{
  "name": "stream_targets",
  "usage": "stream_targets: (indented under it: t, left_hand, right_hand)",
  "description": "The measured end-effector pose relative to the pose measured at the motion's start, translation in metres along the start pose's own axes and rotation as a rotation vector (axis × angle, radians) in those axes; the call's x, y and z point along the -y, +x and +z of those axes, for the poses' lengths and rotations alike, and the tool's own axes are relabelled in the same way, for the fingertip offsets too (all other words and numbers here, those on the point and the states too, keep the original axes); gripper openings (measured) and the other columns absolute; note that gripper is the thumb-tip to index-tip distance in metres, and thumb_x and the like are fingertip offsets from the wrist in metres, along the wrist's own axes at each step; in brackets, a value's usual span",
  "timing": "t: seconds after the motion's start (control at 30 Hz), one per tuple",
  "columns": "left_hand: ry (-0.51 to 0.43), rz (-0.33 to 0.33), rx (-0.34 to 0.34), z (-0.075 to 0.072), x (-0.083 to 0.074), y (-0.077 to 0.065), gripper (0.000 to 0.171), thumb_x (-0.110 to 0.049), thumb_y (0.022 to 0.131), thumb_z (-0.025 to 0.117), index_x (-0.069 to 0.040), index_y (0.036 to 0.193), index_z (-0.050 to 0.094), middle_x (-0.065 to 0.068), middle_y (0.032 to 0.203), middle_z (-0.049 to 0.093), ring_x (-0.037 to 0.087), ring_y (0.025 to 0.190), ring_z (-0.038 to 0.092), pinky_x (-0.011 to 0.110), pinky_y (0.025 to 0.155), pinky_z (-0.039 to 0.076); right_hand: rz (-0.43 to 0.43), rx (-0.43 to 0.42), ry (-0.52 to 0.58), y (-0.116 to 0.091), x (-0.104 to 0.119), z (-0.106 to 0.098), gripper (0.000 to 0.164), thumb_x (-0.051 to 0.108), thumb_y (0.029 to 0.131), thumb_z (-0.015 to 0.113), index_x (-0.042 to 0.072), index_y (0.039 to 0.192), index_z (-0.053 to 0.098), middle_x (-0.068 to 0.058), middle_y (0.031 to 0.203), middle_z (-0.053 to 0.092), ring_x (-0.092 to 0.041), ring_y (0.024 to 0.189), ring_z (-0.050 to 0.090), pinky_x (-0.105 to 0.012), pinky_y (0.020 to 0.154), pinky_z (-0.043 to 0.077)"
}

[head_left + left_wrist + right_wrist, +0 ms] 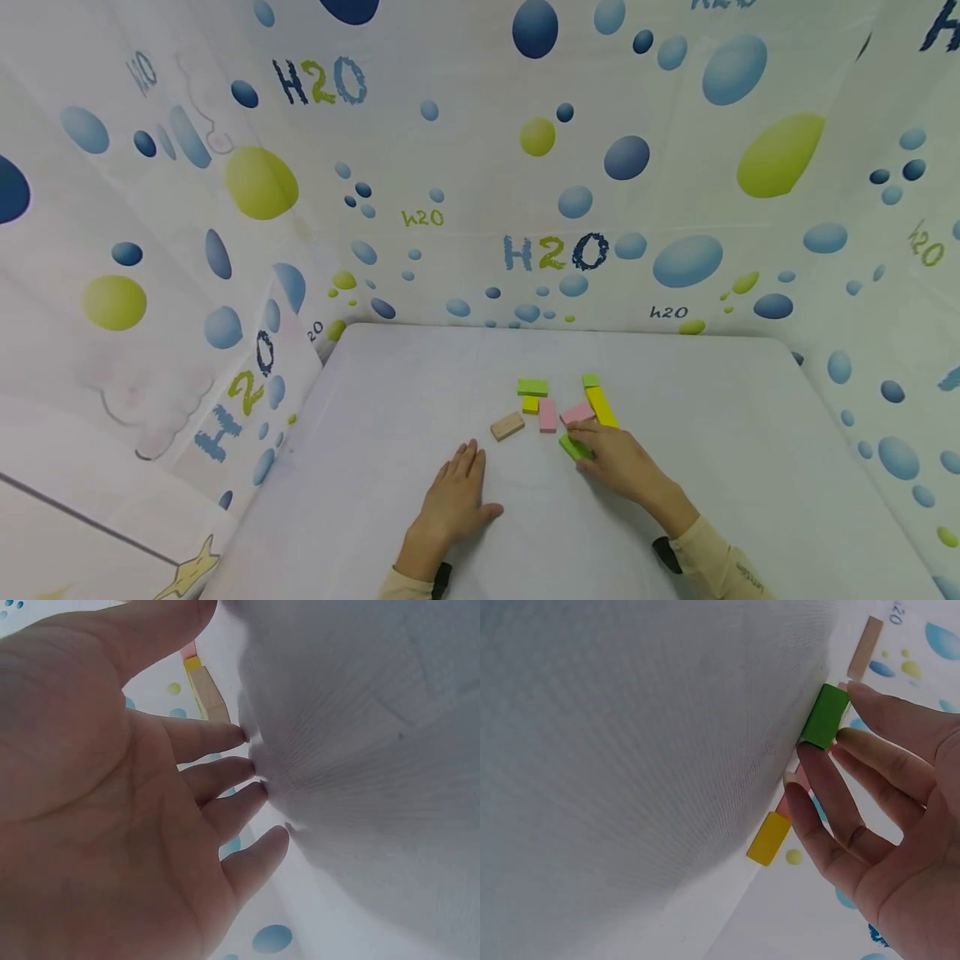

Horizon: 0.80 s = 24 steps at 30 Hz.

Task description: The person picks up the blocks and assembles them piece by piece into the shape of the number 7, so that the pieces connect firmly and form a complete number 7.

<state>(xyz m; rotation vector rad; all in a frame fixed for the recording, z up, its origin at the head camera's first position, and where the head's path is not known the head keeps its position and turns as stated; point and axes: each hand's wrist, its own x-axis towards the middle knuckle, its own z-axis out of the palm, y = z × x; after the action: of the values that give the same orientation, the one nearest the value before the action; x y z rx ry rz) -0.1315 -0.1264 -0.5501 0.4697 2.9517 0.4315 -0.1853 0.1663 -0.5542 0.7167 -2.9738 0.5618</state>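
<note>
My right hand [622, 462] pinches a green block [573, 447] at the tabletop, its thumb at one end and fingertips at the other in the right wrist view. Just beyond those fingers lie a pink block [577, 413] and a long yellow block [601, 406], the latter partly covered by the hand. My left hand [452, 500] rests on the table with fingers straight and thumb spread, holding nothing. Ahead of its fingertips is a plain wooden block [507, 427]; in the left wrist view the fingertips meet the white cloth.
A second pink block [547, 416] stands beside a small yellow block [531, 405], with a light green block [532, 387] behind them. Another small green block [591, 380] sits at the long yellow one's far end. The white table [375, 392] meets a bubble-printed curtain [465, 250] behind.
</note>
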Motion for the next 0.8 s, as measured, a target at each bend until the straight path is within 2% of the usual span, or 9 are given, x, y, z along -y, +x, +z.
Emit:
stream_targets:
  t: [0.23,0.47,0.57,0.67,0.8]
  left_hand:
    - [0.003,0.01,-0.007,0.0031,0.0033,-0.0003,0.092,-0.046,0.088,0.081,0.007,0.154,0.043,0.025,0.164,0.034,0.041,0.152,0.033,0.058,0.12,0.034]
    - [0.011,0.012,-0.004,0.0025,0.0034,-0.0006,0.092,-0.047,0.089,0.081,0.007,0.153,0.044,0.025,0.164,0.035,0.041,0.152,0.034,0.057,0.12,0.034]
    - [0.013,0.015,-0.006,0.0023,0.0036,-0.0007,0.092,-0.047,0.089,0.081,0.007,0.153,0.044,0.025,0.164,0.035,0.042,0.151,0.035,0.056,0.12,0.035]
    - [0.017,0.02,-0.008,0.0021,0.0038,-0.0007,0.092,-0.047,0.089,0.08,0.008,0.153,0.044,0.026,0.164,0.035,0.042,0.151,0.035,0.056,0.12,0.035]
    - [0.018,0.019,-0.008,0.0029,0.0039,-0.0008,0.091,-0.047,0.089,0.08,0.007,0.153,0.043,0.026,0.164,0.035,0.042,0.151,0.035,0.056,0.12,0.035]
  right_hand:
    - [0.017,0.027,0.009,0.0001,0.0014,-0.003,0.051,0.02,0.084,0.089,0.01,0.131,0.072,-0.004,0.132,0.071,-0.023,0.122,0.067,-0.047,0.102,0.055]
    - [0.031,0.025,0.057,0.0002,0.0019,-0.0026,0.052,0.018,0.081,0.091,0.005,0.127,0.073,-0.005,0.129,0.072,-0.024,0.118,0.068,-0.045,0.101,0.056]
    - [0.041,0.029,0.082,0.0012,0.0015,-0.0017,0.043,0.019,0.08,0.092,0.005,0.116,0.076,-0.004,0.122,0.072,-0.018,0.102,0.068,-0.04,0.092,0.059]
    - [0.036,0.022,0.075,0.0021,0.0013,-0.001,0.031,0.021,0.078,0.094,0.008,0.099,0.075,-0.002,0.113,0.07,-0.012,0.085,0.06,-0.033,0.08,0.058]
    - [0.018,0.005,0.063,0.0021,0.001,-0.0005,0.029,0.022,0.076,0.095,0.013,0.084,0.068,-0.002,0.107,0.068,-0.009,0.078,0.056,-0.029,0.073,0.056]
